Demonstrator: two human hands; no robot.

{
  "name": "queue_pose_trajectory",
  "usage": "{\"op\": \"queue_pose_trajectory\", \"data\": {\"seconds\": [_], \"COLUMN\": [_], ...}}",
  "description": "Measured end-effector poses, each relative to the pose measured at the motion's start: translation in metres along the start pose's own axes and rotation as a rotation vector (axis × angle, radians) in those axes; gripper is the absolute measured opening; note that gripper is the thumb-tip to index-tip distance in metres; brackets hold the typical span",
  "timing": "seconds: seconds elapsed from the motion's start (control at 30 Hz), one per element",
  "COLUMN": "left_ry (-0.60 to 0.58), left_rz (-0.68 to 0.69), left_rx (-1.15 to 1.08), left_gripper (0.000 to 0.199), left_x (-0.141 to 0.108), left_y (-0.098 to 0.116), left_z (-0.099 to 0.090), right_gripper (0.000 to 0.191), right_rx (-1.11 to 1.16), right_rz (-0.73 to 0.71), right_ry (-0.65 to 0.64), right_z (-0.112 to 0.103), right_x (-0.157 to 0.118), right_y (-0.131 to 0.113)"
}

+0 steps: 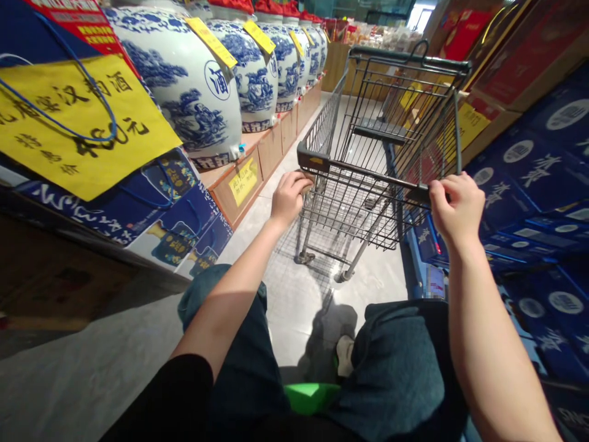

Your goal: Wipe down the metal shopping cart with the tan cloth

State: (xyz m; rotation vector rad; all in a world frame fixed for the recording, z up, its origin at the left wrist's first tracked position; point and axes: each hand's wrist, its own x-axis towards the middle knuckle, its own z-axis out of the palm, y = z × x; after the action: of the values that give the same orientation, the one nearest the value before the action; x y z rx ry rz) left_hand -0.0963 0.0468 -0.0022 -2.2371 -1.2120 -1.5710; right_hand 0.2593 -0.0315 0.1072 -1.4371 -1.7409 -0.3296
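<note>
A black wire shopping cart [354, 199] stands upright on the floor straight in front of me. My left hand [291, 193] has its fingers curled at the near left corner of the cart, just below the dark bar [368, 174] along its near edge. At the right end of that bar, my right hand [459, 199] is closed over the corner, thumb bent toward it. Only wire mesh shows in the cart's basket, and a second black bar [409, 60] crosses its far end. Some fingertips of both hands are hidden.
Blue-and-white jars [193, 92] with red covers line a wooden ledge [271, 147] at left. Nearer, a yellow price sign [83, 123] hangs over blue boxes. Stacked blue cartons [529, 166] border the right side. Something green [310, 398] shows between my legs.
</note>
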Motion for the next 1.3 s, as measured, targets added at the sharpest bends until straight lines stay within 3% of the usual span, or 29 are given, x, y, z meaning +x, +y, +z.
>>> {"op": "queue_pose_trajectory", "data": {"seconds": [0.13, 0.33, 0.53, 0.73, 0.87, 1.0, 1.1, 1.2, 1.3], "left_ry": [0.123, -0.038, -0.005, -0.156, -0.106, -0.175, -0.209, -0.226, -0.252], "left_rz": [0.031, -0.001, 0.077, 0.093, 0.089, 0.036, 0.020, 0.081, 0.140], "left_rx": [-0.011, -0.027, 0.008, 0.025, -0.001, 0.005, 0.019, 0.026, 0.042], "left_gripper": [0.052, 0.037, 0.044, 0.040, 0.045, 0.041, 0.041, 0.042, 0.039], "left_x": [0.010, -0.006, -0.004, -0.003, 0.006, -0.001, -0.009, -0.008, -0.001], "left_y": [-0.001, 0.008, 0.012, 0.020, 0.027, 0.035, 0.039, 0.039, 0.035], "left_z": [-0.009, 0.007, 0.004, 0.003, -0.004, 0.010, 0.020, 0.018, 0.009], "right_gripper": [0.035, 0.034, 0.037, 0.040, 0.042, 0.040, 0.033, 0.025, 0.032], "right_rx": [0.008, -0.006, 0.012, 0.021, 0.038, 0.005, -0.077, -0.130, -0.117], "right_rz": [-0.011, -0.004, -0.002, 0.029, 0.001, -0.011, -0.017, -0.047, -0.056], "right_ry": [0.003, 0.009, 0.004, -0.005, -0.021, -0.021, 0.053, 0.134, 0.053], "right_z": [-0.001, 0.000, -0.002, -0.004, -0.005, -0.004, -0.001, 0.004, 0.012], "right_x": [-0.001, 0.001, 0.001, 0.000, 0.000, -0.003, -0.006, -0.009, -0.012], "right_y": [-0.001, -0.002, -0.003, -0.006, -0.005, -0.004, -0.011, -0.025, -0.040]}}
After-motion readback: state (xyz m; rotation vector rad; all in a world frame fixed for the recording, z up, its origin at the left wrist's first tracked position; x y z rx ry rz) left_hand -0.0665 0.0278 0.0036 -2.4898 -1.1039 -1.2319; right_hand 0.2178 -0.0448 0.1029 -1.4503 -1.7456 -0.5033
